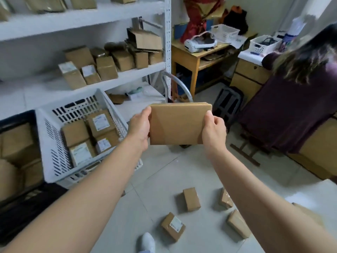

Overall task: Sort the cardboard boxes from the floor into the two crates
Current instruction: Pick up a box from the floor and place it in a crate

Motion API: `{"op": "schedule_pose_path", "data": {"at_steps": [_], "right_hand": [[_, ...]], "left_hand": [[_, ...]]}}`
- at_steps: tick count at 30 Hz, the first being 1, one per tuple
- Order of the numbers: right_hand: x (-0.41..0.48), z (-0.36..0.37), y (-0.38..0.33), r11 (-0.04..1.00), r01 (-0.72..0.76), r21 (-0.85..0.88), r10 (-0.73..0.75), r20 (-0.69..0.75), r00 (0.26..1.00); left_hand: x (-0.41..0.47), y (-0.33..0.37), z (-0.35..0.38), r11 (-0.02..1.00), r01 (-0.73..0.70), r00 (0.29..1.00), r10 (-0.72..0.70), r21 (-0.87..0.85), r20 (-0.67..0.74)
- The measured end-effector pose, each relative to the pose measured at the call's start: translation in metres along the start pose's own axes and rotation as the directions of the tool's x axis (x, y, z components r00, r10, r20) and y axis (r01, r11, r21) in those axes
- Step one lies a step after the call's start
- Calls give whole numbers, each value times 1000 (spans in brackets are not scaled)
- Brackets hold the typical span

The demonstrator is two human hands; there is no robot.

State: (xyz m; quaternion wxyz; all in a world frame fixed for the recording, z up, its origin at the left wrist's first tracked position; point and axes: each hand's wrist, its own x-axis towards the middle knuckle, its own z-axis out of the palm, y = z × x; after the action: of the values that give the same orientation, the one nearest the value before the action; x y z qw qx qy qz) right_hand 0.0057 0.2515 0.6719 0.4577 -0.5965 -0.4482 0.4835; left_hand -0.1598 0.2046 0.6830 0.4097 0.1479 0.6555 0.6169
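Observation:
I hold a flat brown cardboard box (177, 124) up in front of me, its plain face toward me. My left hand (139, 128) grips its left edge and my right hand (214, 131) grips its right edge. To the left stands a white slotted crate (52, 143) holding several labelled boxes. A black crate (27, 201) at the far left holds larger brown boxes. On the tiled floor below lie several small cardboard boxes, among them one with a label (173, 226) and an upright one (191, 199).
White metal shelving (127, 75) with more boxes stands behind the crates. A person in a dark purple top (291, 110) is at the right beside a wooden desk (191, 57) and drawers. A dark stool (228, 105) stands behind the held box. My white shoe (147, 242) shows at the bottom.

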Motion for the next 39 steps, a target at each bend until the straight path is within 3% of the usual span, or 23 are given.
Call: {"op": "schedule_pose_path", "data": {"at_steps": [8, 15, 23, 29, 35, 39], "right_hand": [[-36, 66, -10, 995, -78, 55, 66, 202, 977], [-69, 129, -18, 985, -169, 15, 155, 332, 931], [-118, 221, -11, 977, -208, 48, 181, 333, 925], [-154, 290, 2, 973, -229, 31, 210, 296, 932], [-168, 331, 19, 977, -214, -17, 213, 202, 956], [-160, 347, 24, 975, -221, -34, 223, 219, 950]], "left_hand": [[-16, 10, -88, 987, -38, 980, 6, -154, -199], [-8, 21, -159, 977, -22, 975, -26, -213, -220], [22, 40, -269, 990, -54, 974, 24, -129, -225], [48, 47, -341, 987, 17, 983, -46, -159, -180], [77, 43, -380, 987, 81, 977, -106, -140, -185], [95, 37, -387, 985, 114, 966, -140, -127, -216]]}}
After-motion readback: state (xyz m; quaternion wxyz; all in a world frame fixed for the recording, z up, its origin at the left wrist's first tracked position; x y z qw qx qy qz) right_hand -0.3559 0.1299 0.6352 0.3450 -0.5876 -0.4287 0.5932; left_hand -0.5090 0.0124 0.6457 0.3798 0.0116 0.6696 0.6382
